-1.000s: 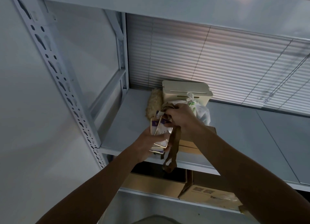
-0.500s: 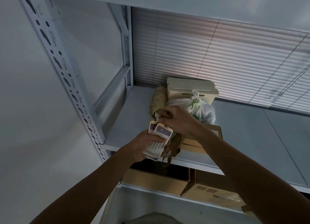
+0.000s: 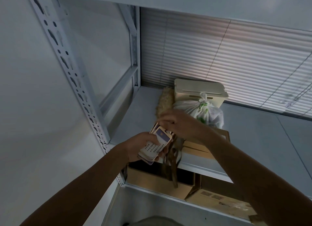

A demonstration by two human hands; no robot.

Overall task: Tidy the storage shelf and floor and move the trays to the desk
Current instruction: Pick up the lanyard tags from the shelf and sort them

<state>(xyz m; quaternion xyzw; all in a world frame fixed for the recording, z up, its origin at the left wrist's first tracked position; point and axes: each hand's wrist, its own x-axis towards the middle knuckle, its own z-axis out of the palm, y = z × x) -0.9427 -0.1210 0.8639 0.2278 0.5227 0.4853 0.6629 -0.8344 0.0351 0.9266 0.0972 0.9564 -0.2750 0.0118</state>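
Observation:
My left hand (image 3: 141,145) grips a stack of badge cards (image 3: 156,145) from below, just in front of the white metal shelf (image 3: 253,141). My right hand (image 3: 181,123) rests over the top of the stack with its fingers curled on the upper edge. Brown lanyard straps (image 3: 172,165) hang down from the cards past the shelf's front lip. Behind my hands a small cardboard box (image 3: 202,146) lies on the shelf.
A knotted white plastic bag (image 3: 200,110), a cream lidded box (image 3: 199,90) and a fuzzy tan duster (image 3: 163,102) stand at the back by the closed blinds (image 3: 236,60). Cardboard boxes (image 3: 219,195) fill the lower tier. A perforated upright (image 3: 70,80) rises on the left.
Both hands have stayed together on the cards. The stack has tilted and the right hand has shifted onto its top edge. The camera has dropped slightly.

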